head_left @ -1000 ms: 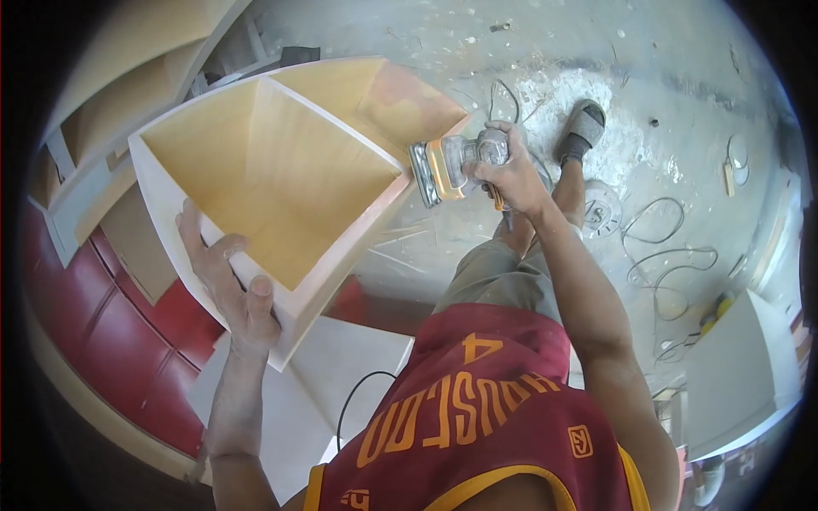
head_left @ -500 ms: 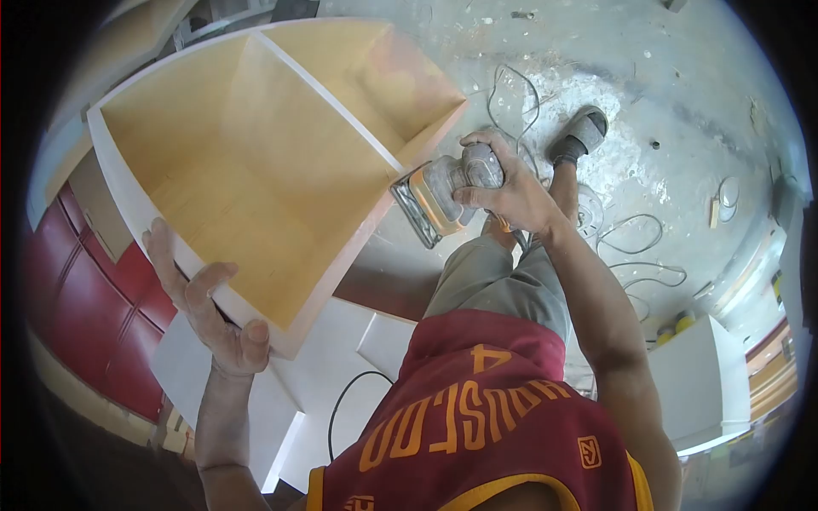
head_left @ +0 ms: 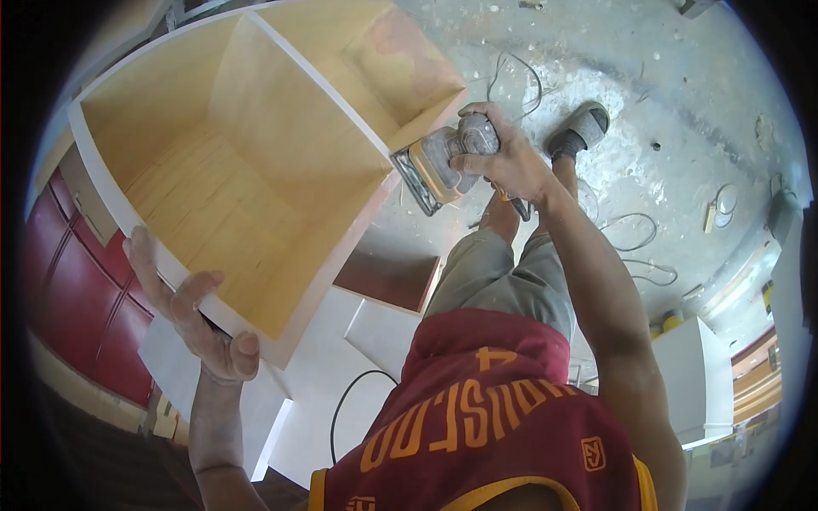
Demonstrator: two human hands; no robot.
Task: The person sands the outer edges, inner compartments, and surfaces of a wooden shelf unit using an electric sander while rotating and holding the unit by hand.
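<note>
My right hand (head_left: 517, 162) is wrapped round the dusty grey body of an orange-and-grey power sander (head_left: 436, 170). The sander's flat pad is tilted toward the front edge of an open wooden cabinet (head_left: 247, 192), close to the end of its white-edged divider; whether it touches cannot be made out. At the cabinet's lower left corner, my left hand (head_left: 204, 319) grips the pale edge board, with the thumb on the near side and the fingers curled over the rim. Bare yellowish wood lines the inside of the cabinet, and its front edges are white or pale pink.
White panels (head_left: 328, 341) lie below the cabinet, with a black cable (head_left: 334, 417) across them. Dark red panels (head_left: 94, 298) stand at the left. Cords (head_left: 635, 230) trail over the dusty floor (head_left: 682, 128) near my sandalled foot (head_left: 582, 128). A white box (head_left: 694, 366) stands at right.
The view has shifted slightly. The sander has moved a little up along the cabinet's edge, still in my right hand. My left hand keeps its hold on the corner.
</note>
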